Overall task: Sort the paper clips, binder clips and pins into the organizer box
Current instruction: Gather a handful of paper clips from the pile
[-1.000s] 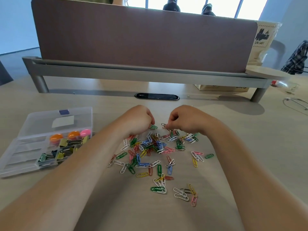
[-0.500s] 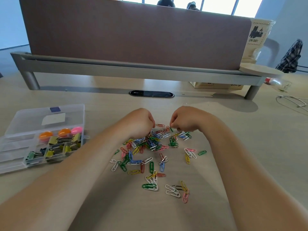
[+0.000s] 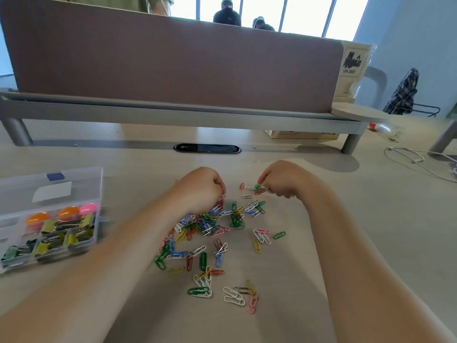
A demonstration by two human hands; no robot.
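Nearest you, loose paper clips (image 3: 205, 233) lie scattered on the desk (image 3: 371, 219) and thicken into a tangled heap. They look like light, springy wire, slick and apt to interlock, so pinch one across its loops. Your left hand (image 3: 200, 189) curls into the heap; whether it holds a clip cannot be told. Your right hand (image 3: 284, 179) pinches paper clips. At far left, the organizer box (image 3: 100, 194) holds binder clips (image 3: 66, 231) and pins (image 3: 66, 212).

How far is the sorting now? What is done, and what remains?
Done: binder clips and round pins sit in the organizer box. In hand: the right hand pinches paper clips at the pile's far edge; the left hand curls beside it, its grip hidden. Left: nearly all paper clips lie loose on the desk; none shows in the box.
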